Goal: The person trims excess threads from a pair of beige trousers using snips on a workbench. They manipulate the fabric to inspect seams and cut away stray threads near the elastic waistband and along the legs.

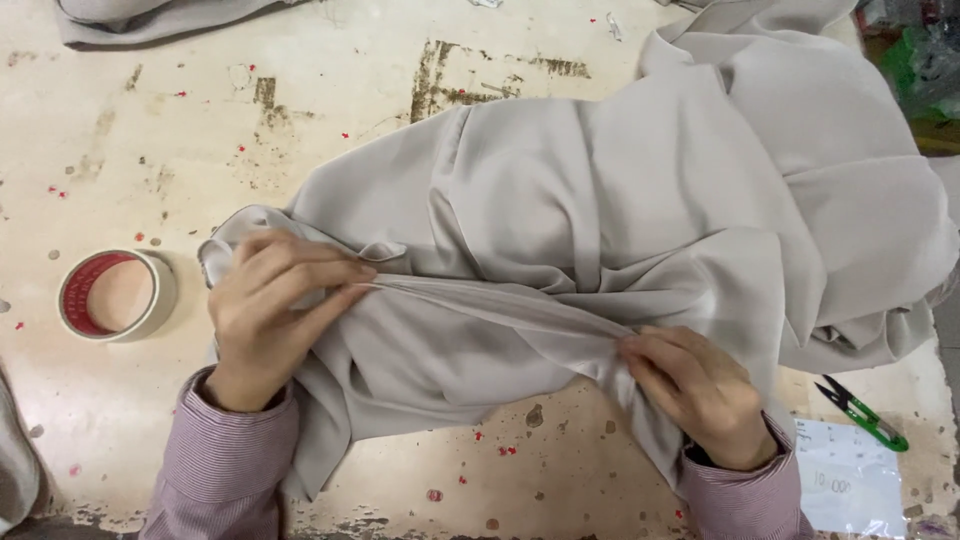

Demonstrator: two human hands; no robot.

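Sleeves [225,455], striped mauve, at bottom edge, both wrists coming up from lower frame. Left hand [268,310] lower left of centre, fingers [320,275] pinched shut on a fold of the cloth [620,200]. Right hand [695,385] lower right of centre, fingers [640,350] closed tight on the same fold. Fold runs taut between the two hands, a raised ridge slanting down from left to right.

Cloth is plain pale grey-beige, bunched and creased, covering centre and right of frame, spreading to the upper right corner; a flap hangs toward the bottom edge between the sleeves. It lies on the counter [200,120], cream, scuffed, with dark worn patches at upper centre and small red specks scattered about.

Tape roll [112,295], red-cored, flat on the counter at left, just beside the left hand, not touching it. Snips [862,412], green handles, at lower right, near the right hand, apart from it. Clear bag [845,485] with paper inside at bottom right corner, under the snips' near end.

Second grey cloth [150,18] at upper left edge, well apart. Green clutter at upper right corner, too blurred to tell.
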